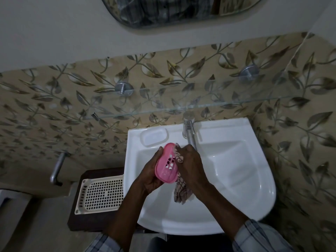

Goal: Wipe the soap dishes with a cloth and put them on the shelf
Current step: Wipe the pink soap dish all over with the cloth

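A pink slotted soap dish (166, 167) is held over the white sink (236, 179), tilted on its side. My left hand (151, 176) grips it from the left and below. My right hand (189, 165) grips a patterned brown-and-white cloth (181, 191) and presses it against the dish's right side; the cloth's tail hangs down under the hand. A clear glass shelf (200, 104) runs along the tiled wall above the sink, with nothing on it.
A chrome tap (189, 131) stands at the sink's back, just behind my hands. A cream perforated tray (101, 194) lies on a dark wooden stand left of the sink. A metal bar (57, 168) juts from the left wall. A mirror (181, 10) hangs above.
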A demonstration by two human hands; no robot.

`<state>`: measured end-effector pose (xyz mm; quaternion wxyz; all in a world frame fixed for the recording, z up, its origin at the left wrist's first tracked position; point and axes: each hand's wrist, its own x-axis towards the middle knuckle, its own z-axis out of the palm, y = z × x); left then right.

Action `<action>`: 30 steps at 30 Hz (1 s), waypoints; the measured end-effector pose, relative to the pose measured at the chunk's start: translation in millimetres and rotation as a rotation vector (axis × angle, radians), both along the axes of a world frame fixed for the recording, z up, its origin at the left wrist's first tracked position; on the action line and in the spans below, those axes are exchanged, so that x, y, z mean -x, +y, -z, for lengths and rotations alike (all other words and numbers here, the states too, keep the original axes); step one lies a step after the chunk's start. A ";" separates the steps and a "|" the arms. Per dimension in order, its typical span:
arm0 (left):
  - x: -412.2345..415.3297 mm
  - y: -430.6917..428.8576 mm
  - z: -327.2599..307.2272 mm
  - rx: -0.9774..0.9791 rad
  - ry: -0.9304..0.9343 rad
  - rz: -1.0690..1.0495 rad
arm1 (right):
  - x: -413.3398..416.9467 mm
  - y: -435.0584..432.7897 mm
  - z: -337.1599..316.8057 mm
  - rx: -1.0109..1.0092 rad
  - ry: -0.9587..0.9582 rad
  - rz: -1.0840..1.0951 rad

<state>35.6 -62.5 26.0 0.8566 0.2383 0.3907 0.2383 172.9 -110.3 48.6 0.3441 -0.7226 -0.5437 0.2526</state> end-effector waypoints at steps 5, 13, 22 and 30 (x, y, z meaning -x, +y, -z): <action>-2.0 -2.3 6.0 0.016 -0.002 -0.073 | 4.1 3.8 0.2 -0.029 -0.058 -0.088; -15.1 -11.5 7.3 -0.068 0.051 -0.164 | 8.2 1.2 10.2 -0.036 -0.121 -0.069; -22.3 -18.6 15.3 -0.102 0.146 -0.296 | 5.6 1.3 5.2 0.055 0.007 0.002; -22.2 -22.8 18.8 -0.148 0.087 -0.319 | -13.5 8.5 4.2 0.034 0.064 0.061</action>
